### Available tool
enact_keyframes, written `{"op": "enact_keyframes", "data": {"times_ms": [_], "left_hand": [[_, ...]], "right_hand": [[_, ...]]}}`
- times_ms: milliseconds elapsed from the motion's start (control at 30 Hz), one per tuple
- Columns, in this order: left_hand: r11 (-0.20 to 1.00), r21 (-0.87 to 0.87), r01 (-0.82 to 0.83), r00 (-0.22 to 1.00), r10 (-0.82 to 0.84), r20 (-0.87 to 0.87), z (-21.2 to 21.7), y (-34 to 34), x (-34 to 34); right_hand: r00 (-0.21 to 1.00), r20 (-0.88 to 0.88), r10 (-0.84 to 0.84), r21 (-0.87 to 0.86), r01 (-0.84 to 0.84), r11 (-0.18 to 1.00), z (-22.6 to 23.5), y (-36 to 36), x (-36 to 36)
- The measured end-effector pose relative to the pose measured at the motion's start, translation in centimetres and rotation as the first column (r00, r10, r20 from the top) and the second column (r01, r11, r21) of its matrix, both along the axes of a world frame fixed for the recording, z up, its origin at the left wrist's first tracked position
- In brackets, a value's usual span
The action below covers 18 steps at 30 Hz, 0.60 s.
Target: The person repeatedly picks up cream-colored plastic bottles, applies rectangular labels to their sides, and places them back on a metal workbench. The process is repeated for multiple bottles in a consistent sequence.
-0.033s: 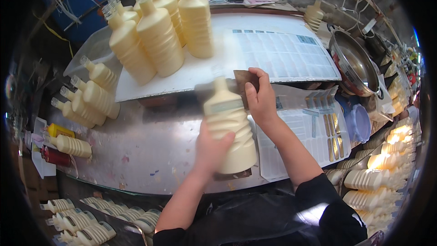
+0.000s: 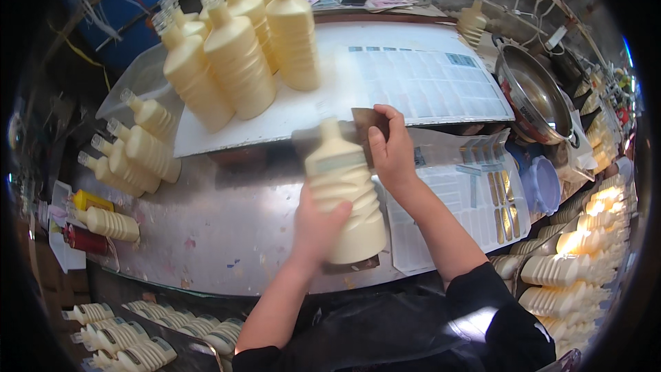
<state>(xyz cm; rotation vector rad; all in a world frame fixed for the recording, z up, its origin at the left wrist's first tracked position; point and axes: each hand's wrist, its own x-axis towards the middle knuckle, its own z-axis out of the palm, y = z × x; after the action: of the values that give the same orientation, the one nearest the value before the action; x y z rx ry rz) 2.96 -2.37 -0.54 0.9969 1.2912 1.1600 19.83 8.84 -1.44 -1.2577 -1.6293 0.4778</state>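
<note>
My left hand (image 2: 320,224), slightly blurred, is wrapped round a cream-coloured bottle (image 2: 348,193) with ribbed sides. The bottle stands upright or nearly so over the metal table; its neck is smeared by motion. A greyish label strip (image 2: 335,162) lies across its shoulder. Close to the bottle's right side, my right hand (image 2: 394,148) holds a thin brown flat piece (image 2: 368,127) between thumb and fingers. Beneath my right forearm is a label sheet (image 2: 441,213) with gold and grey-blue strips on it.
Several cream bottles (image 2: 241,62) stand on the raised white board (image 2: 337,48), which also carries another label sheet (image 2: 427,83). More bottles (image 2: 134,148) lean at the table's left. A steel pan (image 2: 537,89) and a lilac bowl (image 2: 544,182) are at right. Rows of bottles (image 2: 551,272) lie below on both sides.
</note>
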Motion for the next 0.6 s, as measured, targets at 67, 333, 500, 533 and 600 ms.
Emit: {"op": "enact_keyframes", "data": {"times_ms": [67,333,500,533,600], "left_hand": [[1.0,0.008,-0.02,0.999,0.02,0.033,-0.6,0.0,0.0],[0.969,0.203,0.141,0.758,0.026,-0.652,0.9,-0.1,-1.0],[0.983,0.177,0.04,0.891,0.045,-0.452,0.0,-0.3,-0.8],[0.983,0.178,0.031,0.918,0.043,-0.393,0.3,-0.5,-0.7],[0.985,0.171,0.012,0.95,0.042,-0.309,0.4,-1.0,-0.5]], "right_hand": [[1.0,0.026,-0.015,0.131,0.012,0.991,-0.7,0.3,-0.1],[0.972,-0.16,0.174,-0.049,-0.184,0.982,2.4,-1.8,-1.4],[0.982,-0.157,0.105,-0.072,-0.117,0.991,3.3,-1.7,-0.6],[0.97,-0.202,0.135,-0.104,-0.159,0.982,4.3,-2.3,-0.3],[0.959,-0.182,0.216,-0.09,-0.235,0.968,4.5,-2.8,0.2]]}}
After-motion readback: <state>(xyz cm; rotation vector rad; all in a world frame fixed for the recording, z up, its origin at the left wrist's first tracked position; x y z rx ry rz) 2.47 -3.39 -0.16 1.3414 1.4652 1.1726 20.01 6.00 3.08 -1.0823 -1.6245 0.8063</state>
